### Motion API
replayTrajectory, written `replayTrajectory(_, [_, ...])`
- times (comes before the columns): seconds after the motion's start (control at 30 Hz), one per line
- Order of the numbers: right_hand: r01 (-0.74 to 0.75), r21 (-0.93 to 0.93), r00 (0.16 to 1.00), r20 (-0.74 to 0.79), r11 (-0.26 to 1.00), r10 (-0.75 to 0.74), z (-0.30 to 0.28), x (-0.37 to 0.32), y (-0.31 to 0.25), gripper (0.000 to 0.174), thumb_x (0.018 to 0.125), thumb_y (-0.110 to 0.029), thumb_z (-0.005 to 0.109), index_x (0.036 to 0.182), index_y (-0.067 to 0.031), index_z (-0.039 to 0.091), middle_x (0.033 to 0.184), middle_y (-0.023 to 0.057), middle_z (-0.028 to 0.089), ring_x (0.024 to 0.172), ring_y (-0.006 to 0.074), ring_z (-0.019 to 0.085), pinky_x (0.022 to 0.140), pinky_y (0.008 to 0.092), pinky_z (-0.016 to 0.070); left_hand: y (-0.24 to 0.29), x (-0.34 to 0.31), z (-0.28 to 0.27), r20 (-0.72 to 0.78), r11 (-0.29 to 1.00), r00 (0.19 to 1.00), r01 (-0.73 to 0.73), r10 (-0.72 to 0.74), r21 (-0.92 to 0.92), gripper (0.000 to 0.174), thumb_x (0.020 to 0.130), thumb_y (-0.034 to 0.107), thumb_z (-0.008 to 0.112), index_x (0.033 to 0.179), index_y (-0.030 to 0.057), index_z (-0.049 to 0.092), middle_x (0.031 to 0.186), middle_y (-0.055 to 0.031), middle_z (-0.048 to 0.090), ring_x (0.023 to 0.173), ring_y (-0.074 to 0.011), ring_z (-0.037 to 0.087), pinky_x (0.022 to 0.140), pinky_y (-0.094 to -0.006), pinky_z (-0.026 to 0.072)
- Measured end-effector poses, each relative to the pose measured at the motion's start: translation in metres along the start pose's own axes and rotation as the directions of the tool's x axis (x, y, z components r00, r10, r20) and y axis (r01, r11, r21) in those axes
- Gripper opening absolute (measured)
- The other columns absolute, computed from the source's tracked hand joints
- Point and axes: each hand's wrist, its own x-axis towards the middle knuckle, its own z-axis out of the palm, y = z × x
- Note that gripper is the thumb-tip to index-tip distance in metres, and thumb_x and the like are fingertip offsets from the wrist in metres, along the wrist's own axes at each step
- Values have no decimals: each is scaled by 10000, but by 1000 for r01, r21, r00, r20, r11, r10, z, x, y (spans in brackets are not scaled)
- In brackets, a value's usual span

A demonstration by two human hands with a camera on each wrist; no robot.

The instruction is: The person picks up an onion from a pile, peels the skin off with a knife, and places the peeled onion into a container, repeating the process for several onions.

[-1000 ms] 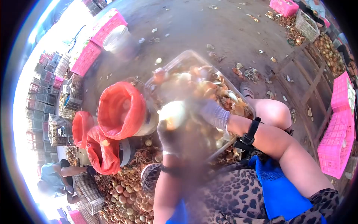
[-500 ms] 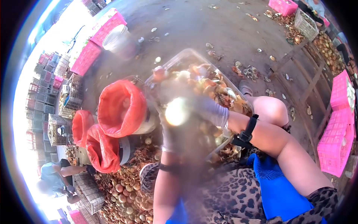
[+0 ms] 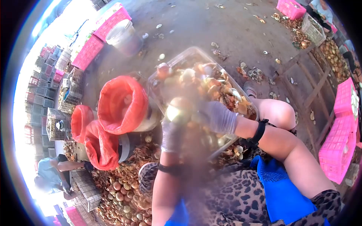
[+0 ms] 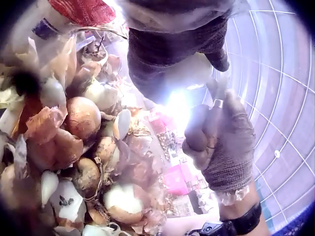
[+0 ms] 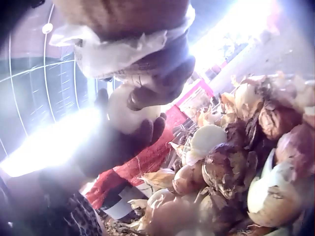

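A pale, peeled-looking onion point(image 3: 180, 105) is gripped in my gloved left hand point(image 3: 170, 133) above a clear plastic tub point(image 3: 172, 64) of onions and skins. In the right wrist view the left fingers curl under the onion point(image 5: 125, 110), and the right thumb lies against it. My gloved right hand point(image 3: 218, 116) is close beside it. The left wrist view shows this right hand point(image 4: 229, 145) curled around a small knife point(image 4: 218, 103), whose metal collar shows by the fingers. Blur and glare cover much of the contact between blade and onion.
Red mesh bags point(image 3: 122, 103) over buckets stand left of the tub. Loose onions point(image 3: 122, 194) and skins lie below them. A white bucket point(image 3: 122, 35) and pink crates point(image 3: 87, 52) are farther back; more pink crates point(image 3: 337, 148) and a wooden frame point(image 3: 307, 81) are at right.
The onion has tilted in the left hand; its bright patch is now smaller and at lower left. Both hands stay together over the tub. The head view has shifted slightly.
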Motion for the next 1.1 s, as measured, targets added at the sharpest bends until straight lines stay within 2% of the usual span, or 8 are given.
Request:
replayTrajectory(0.1, [159, -218, 987, 32, 963, -156, 6, 0, 2, 472, 918, -172, 529, 1363, -63, 417, 811, 123, 609, 736, 242, 596, 666, 362, 466, -12, -5, -13, 1, 996, 996, 92, -92, 21, 869, 670, 559, 744, 1260, -3, 442, 1089, -119, 570, 920, -221, 598, 755, -333, 522])
replayTrajectory(0.17, [-52, 141, 995, 94, 989, 39, 4, 1, -3, 495, 920, -165, 526, 1390, -81, 397, 812, 123, 615, 740, 224, 607, 638, 356, 469, -14, -5, -12, 3, 994, 994, 108, -108, 16, 872, 667, 562, 737, 1260, -8, 447, 1074, -127, 580, 916, -225, 602, 755, -333, 522])
replayTrajectory(0.43, [-239, 302, 971, 53, 923, 234, 3, 13, 21, 452, 930, -151, 510, 1372, -103, 429, 816, 119, 620, 722, 205, 606, 615, 346, 478, 2, -14, 2, -11, 987, 997, 78, -80, -138, 853, 674, 535, 730, 1265, -14, 454, 1080, -123, 577, 916, -226, 598, 751, -340, 520])
replayTrajectory(0.63, [131, -13, 991, -9, 991, -132, 17, -2, 1, 442, 930, -90, 489, 1369, -96, 439, 826, 140, 643, 714, 252, 613, 657, 366, 485, -17, -8, -12, 101, 952, 978, 202, -183, -231, 769, 725, 470, 719, 1273, 21, 419, 1077, -97, 528, 866, -225, 559, 783, -355, 494])
replayTrajectory(0.8, [-36, 118, 999, 32, 992, 33, 12, 4, 5, 394, 939, -114, 478, 1332, -113, 496, 943, 149, 660, 801, 252, 628, 758, 372, 487, -46, -4, -24, 20, 580, 948, 210, -317, -787, 749, 725, 442, 710, 1262, 3, 429, 1054, -118, 538, 871, -249, 569, 813, -382, 490])
replayTrajectory(0.87, [-36, 146, 999, -35, 989, 42, 26, 6, 33, 377, 948, -138, 456, 1321, -115, 508, 992, 158, 646, 876, 252, 621, 795, 376, 482, -12, -15, 0, 19, 926, 987, 156, -159, -345, 763, 710, 443, 717, 1258, -9, 438, 1049, -121, 553, 885, -244, 581, 799, -370, 502])
replayTrajectory(1.0, [-483, 31, 842, 290, 875, 455, 15, 23, 56, 389, 954, -201, 436, 1325, -110, 504, 1061, 179, 613, 970, 257, 591, 835, 380, 470, 0, -13, 8, 22, 983, 997, 71, -69, -170, 815, 665, 475, 746, 1246, -23, 465, 1050, -133, 577, 905, -229, 600, 753, -343, 522])
replayTrajectory(1.1, [-264, 204, 963, 111, 943, 245, 15, 12, 52, 360, 934, -220, 482, 1268, -98, 542, 959, 154, 628, 863, 258, 599, 788, 366, 469, -4, -11, 7, -40, 998, 999, 10, -13, -69, 846, 641, 490, 766, 1239, -32, 472, 1049, -137, 585, 900, -217, 608, 719, -327, 528])
